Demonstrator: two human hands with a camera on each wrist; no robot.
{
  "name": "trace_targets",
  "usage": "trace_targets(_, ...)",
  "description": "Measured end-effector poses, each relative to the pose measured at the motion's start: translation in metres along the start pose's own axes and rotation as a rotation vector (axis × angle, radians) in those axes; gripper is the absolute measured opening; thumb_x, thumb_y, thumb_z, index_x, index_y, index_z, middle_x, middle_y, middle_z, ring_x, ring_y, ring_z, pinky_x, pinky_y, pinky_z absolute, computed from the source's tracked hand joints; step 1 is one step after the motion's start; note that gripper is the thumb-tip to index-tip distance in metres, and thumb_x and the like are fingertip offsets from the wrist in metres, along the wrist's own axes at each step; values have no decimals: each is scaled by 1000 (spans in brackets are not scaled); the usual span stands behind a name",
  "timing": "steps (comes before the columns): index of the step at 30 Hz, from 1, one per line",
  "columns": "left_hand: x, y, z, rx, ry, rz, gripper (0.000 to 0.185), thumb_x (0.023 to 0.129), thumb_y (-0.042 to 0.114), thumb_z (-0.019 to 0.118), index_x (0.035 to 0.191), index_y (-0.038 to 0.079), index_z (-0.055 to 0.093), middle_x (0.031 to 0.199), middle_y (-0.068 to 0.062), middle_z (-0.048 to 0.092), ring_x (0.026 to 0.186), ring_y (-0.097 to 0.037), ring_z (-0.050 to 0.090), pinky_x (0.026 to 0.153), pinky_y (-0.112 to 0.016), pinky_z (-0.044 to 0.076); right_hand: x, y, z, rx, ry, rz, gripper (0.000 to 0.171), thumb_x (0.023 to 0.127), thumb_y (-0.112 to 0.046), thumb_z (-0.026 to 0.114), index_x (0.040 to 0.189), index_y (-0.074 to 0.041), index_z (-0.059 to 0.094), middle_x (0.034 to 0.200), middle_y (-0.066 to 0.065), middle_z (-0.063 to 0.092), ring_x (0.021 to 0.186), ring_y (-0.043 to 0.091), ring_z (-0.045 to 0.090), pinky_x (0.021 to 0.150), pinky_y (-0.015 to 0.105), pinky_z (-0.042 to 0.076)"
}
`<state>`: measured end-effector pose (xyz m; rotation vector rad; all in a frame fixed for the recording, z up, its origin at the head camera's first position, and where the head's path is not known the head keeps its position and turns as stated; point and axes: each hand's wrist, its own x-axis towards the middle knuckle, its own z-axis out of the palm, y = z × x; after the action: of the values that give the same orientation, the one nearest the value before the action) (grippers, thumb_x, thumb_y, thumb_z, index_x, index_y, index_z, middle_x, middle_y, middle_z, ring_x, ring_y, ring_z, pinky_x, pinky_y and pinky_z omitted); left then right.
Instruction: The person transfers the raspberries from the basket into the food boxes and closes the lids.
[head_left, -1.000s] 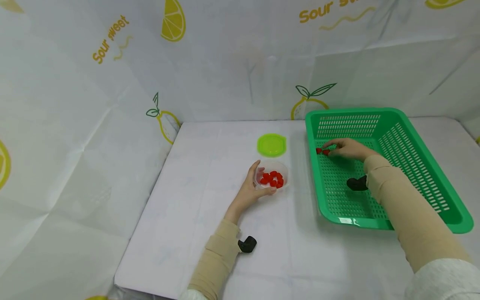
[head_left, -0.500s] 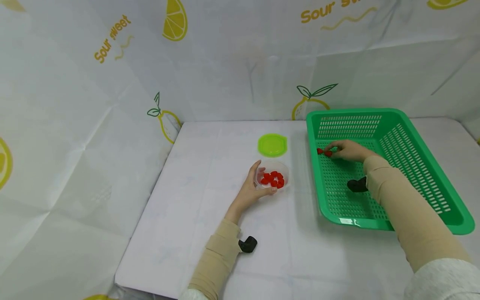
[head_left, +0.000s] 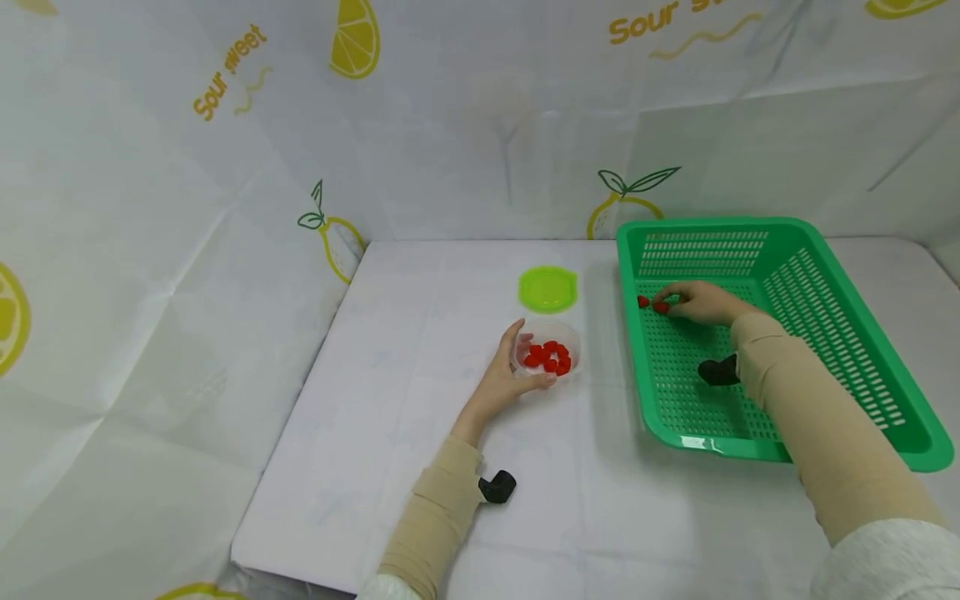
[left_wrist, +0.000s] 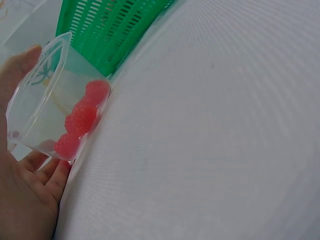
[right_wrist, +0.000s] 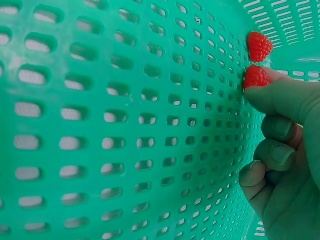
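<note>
My left hand [head_left: 498, 385] grips a clear plastic cup [head_left: 567, 333] on the white table, thumb on the near side and fingers round the far side. Several red raspberries [left_wrist: 81, 120] lie on the cup's bottom. Inside the green basket [head_left: 643, 367], my right hand [head_left: 701, 303] pinches a raspberry [right_wrist: 256, 77] between thumb and index finger, low over the basket floor. The other fingers of that hand are curled under. A second raspberry [right_wrist: 260, 46] sits just beyond the pinched one, near the basket's left wall.
A lime-green lid [head_left: 547, 289] lies flat behind the cup. The basket's raised left rim [head_left: 632, 333] stands between the cup and my right hand. A white sheet [head_left: 450, 150] printed with lemons hangs behind the table.
My right index finger has drawn in and the fingers have closed on the raspberry. The left hand keeps its grip on the cup. The head view has shifted slightly.
</note>
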<state>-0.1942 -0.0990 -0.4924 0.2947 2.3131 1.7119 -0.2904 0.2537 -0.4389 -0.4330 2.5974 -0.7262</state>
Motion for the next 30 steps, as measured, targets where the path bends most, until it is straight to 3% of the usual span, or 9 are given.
trace_targets(2, 0, 1, 0, -3, 0, 0, 92, 74, 37, 76, 144, 44, 15, 144, 12, 36, 136, -15, 30, 112, -50, 28, -1, 0, -1, -6, 6, 0, 37, 95, -16, 48, 128, 0, 51, 134, 35, 41, 118, 55, 39, 92, 64, 38)
trace_targets(18, 1, -1, 1, -3, 5, 3, 93, 74, 35, 77, 143, 45, 14, 144, 11, 36, 136, -14, 31, 113, -48, 27, -4, -9, -5, -13, 6, 5, 35, 95, -18, 48, 125, 0, 51, 132, 37, 40, 115, 53, 42, 88, 60, 41)
trace_targets(25, 0, 1, 0, 4, 1, 3, 94, 75, 34, 77, 146, 40, 14, 145, 9, 36, 136, -14, 31, 113, -48, 27, -11, -16, -10, 8, -6, -10, 36, 97, -21, 47, 125, 0, 50, 133, 38, 39, 115, 53, 43, 85, 59, 44)
trace_targets(30, 1, 0, 1, -8, 1, 12, 95, 75, 34, 77, 146, 37, 15, 145, 8, 36, 136, -15, 31, 113, -48, 27, -15, -18, -13, 34, 33, -18, 34, 97, -25, 47, 123, -3, 53, 120, 30, 53, 99, 39, 53, 77, 48, 47)
